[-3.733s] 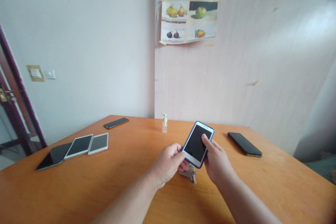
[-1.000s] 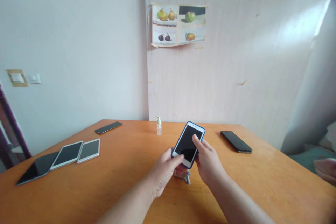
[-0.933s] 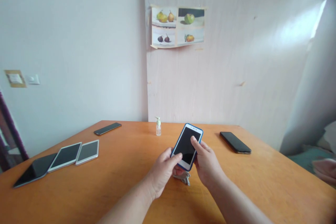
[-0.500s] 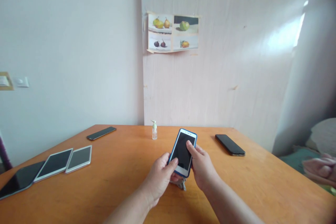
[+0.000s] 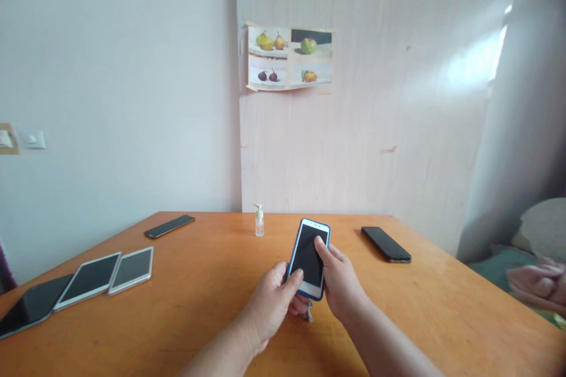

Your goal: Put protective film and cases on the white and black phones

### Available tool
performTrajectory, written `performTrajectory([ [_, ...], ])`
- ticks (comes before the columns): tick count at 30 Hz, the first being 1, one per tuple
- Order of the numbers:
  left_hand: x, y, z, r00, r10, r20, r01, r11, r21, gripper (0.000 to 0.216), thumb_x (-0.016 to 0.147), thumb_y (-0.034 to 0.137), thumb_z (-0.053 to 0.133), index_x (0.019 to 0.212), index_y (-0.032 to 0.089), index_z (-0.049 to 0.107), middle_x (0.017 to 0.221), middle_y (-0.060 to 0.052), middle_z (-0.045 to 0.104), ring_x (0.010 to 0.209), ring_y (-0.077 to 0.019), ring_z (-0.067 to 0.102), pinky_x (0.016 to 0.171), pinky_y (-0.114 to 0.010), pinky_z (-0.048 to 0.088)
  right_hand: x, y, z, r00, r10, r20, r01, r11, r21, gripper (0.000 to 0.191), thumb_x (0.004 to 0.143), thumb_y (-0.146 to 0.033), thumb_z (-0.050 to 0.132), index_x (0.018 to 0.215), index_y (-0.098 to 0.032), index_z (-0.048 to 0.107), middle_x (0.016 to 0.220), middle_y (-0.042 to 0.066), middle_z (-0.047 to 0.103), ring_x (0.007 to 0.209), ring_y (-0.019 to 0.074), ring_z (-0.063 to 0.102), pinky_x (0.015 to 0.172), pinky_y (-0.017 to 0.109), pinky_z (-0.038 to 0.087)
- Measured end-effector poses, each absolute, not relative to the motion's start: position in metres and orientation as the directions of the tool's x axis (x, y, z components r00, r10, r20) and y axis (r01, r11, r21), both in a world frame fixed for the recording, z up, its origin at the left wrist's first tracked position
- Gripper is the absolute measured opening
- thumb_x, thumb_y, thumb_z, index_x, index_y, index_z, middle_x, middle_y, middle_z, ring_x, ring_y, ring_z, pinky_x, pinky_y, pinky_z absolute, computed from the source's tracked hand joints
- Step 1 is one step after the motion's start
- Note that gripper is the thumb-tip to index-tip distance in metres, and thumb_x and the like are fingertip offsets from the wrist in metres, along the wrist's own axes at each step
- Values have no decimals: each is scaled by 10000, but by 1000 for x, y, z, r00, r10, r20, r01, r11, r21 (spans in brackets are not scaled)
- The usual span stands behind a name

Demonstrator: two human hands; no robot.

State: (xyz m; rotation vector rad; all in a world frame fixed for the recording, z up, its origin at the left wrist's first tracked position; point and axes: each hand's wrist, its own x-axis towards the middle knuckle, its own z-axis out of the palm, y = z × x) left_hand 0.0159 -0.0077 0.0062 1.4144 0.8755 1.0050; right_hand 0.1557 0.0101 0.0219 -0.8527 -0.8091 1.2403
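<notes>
Between my two hands is a white smartphone (image 5: pixel 305 262) in a blue case, its dark screen tilted up toward me. My left hand (image 5: pixel 275 294) grips the lower left edge, thumb on the glass and fingers underneath. My right hand (image 5: pixel 342 280) clasps the right edge, its thumb resting on the screen. A bit of greyish cloth (image 5: pixel 309 312) pokes out below the phone by my left fingers; most of it is hidden. Behind the phone, a small clear pump bottle (image 5: pixel 259 224) stands upright on the table.
The orange wooden table (image 5: pixel 198 306) bears a black phone (image 5: pixel 387 244) on the right and another dark phone (image 5: pixel 170 227) at the back left. Near the left edge lie a white phone (image 5: pixel 131 271), a white tablet (image 5: pixel 88 281) and a dark tablet (image 5: pixel 35 305). A wall stands behind.
The view has shifted slightly. Both hands still hold the phone; my left hand has slid a little, and less of the cloth shows beneath it.
</notes>
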Motion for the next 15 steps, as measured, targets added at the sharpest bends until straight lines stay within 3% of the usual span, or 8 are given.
performTrajectory([
  [3, 16, -5, 6, 315, 942, 118, -53, -106, 993, 492, 825, 632, 570, 927, 151, 528, 710, -59, 676, 581, -141, 615, 541, -226, 458, 155, 10, 23, 149, 987, 63, -433, 123, -893, 437, 734, -594, 689, 809, -170, 618, 630, 1, 629, 529, 139, 550, 485, 248, 443],
  [8, 16, 0, 3, 215, 958, 192, -16, -193, 981, 437, 834, 586, 583, 933, 161, 569, 747, -46, 653, 605, -150, 606, 536, -235, 469, 148, 3, 29, 264, 944, 198, -244, 264, -933, 415, 700, -532, 738, 881, -170, 648, 739, 10, 662, 660, 150, 583, 577, 238, 455],
  [12, 12, 0, 4, 151, 940, 305, 82, -319, 944, 368, 875, 515, 555, 1026, 186, 618, 788, -47, 658, 639, -163, 609, 557, -236, 436, 139, -2, 28, 254, 930, 267, -168, 315, -934, 480, 625, -485, 788, 977, -186, 658, 862, 42, 697, 789, 196, 625, 658, 269, 485],
  [15, 9, -2, 7, 125, 920, 370, 182, -388, 903, 331, 886, 457, 548, 1092, 212, 634, 785, -49, 672, 660, -187, 623, 603, -255, 423, 135, -4, 24, 232, 942, 242, -178, 285, -942, 457, 616, -448, 801, 967, -194, 656, 860, 37, 692, 792, 187, 625, 684, 269, 484],
])
